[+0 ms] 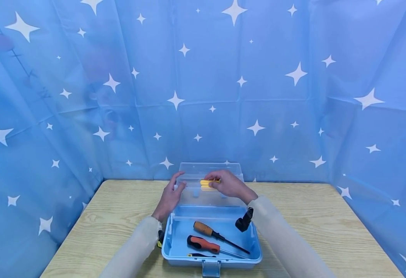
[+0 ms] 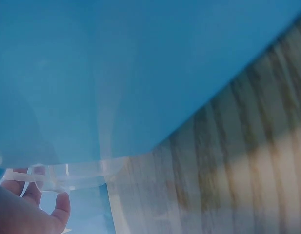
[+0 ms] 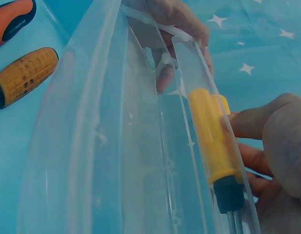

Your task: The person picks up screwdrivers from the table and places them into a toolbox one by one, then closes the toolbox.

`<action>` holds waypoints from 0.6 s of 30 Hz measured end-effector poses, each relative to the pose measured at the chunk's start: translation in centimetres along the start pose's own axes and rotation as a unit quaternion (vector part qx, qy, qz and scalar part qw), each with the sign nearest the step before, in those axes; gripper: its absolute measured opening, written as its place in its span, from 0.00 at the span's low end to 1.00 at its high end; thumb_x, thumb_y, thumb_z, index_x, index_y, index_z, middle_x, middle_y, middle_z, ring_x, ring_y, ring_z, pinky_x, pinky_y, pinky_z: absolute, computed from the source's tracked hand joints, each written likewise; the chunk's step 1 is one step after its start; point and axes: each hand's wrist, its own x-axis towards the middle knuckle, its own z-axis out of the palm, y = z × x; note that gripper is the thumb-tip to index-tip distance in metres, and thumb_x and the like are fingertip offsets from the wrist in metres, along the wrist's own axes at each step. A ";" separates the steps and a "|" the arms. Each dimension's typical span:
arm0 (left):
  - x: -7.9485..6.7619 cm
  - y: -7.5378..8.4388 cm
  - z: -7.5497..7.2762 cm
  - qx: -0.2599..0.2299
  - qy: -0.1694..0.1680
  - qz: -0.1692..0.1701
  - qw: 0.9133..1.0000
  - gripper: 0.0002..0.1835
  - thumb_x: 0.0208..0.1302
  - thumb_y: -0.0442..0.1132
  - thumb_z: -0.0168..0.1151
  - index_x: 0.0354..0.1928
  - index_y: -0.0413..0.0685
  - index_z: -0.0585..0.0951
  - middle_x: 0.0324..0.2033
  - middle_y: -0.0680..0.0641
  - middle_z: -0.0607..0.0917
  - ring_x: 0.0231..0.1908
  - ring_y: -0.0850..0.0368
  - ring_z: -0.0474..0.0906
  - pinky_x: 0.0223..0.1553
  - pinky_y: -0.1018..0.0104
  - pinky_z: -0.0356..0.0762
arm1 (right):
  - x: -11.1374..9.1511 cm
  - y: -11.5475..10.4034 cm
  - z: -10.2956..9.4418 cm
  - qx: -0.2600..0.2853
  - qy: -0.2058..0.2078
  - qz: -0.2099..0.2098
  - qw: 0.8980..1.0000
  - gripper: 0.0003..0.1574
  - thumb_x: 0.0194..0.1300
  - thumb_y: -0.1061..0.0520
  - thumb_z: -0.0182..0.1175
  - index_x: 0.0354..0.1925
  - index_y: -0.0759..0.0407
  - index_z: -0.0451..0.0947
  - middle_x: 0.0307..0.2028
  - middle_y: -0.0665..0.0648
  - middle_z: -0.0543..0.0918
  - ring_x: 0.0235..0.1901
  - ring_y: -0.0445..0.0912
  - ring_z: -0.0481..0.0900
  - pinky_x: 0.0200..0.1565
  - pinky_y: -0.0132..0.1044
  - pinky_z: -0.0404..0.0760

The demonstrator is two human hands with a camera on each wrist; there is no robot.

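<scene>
A light blue toolbox (image 1: 211, 262) stands open on the table, its clear plastic lid (image 1: 209, 168) raised at the back. My left hand (image 1: 169, 196) grips the left end of the clear lid, thumb in front and fingers behind. Over at the lid's right half, my right hand (image 1: 228, 183) pinches the yellow handle of a screwdriver (image 3: 211, 136). Through the clear plastic, its black collar and metal shaft show in the right wrist view. Inside the box lie a screwdriver with a brown handle (image 1: 203, 228) and a red-and-black screwdriver (image 1: 204, 244).
A small black-and-yellow tool (image 1: 200, 255) lies near the box's front wall, partly hidden. The box's latch (image 1: 211, 269) hangs down in front. Wooden table surface (image 1: 300, 216) extends on both sides, and a blue star-patterned curtain (image 1: 209, 85) stands behind.
</scene>
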 end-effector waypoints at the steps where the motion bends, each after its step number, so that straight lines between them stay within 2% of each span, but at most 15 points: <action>1: 0.0 0.0 0.0 0.000 0.000 0.000 1.000 0.29 0.72 0.67 0.46 0.71 0.76 0.62 0.69 0.44 0.68 0.62 0.41 0.71 0.59 0.35 0.71 | 0.0 0.0 0.0 0.000 0.000 0.002 1.000 0.13 0.71 0.58 0.59 0.51 0.46 0.84 0.49 0.48 0.84 0.48 0.46 0.79 0.53 0.47 0.81; 11: 0.0 0.1 0.0 -0.008 -0.005 -0.001 1.000 0.24 0.73 0.63 0.47 0.69 0.83 0.62 0.67 0.48 0.70 0.62 0.41 0.72 0.58 0.35 0.72 | -0.5 0.0 -0.6 -0.010 0.005 -0.004 1.000 0.15 0.72 0.59 0.59 0.54 0.52 0.82 0.47 0.50 0.84 0.46 0.44 0.80 0.49 0.44 0.82; 18: -0.1 0.0 0.0 -0.002 -0.002 0.006 1.000 0.24 0.75 0.60 0.46 0.71 0.77 0.62 0.67 0.46 0.69 0.61 0.41 0.71 0.58 0.33 0.71 | -0.9 0.1 -1.0 -0.016 0.008 -0.014 1.000 0.16 0.73 0.58 0.58 0.56 0.53 0.81 0.47 0.51 0.84 0.45 0.43 0.80 0.48 0.42 0.82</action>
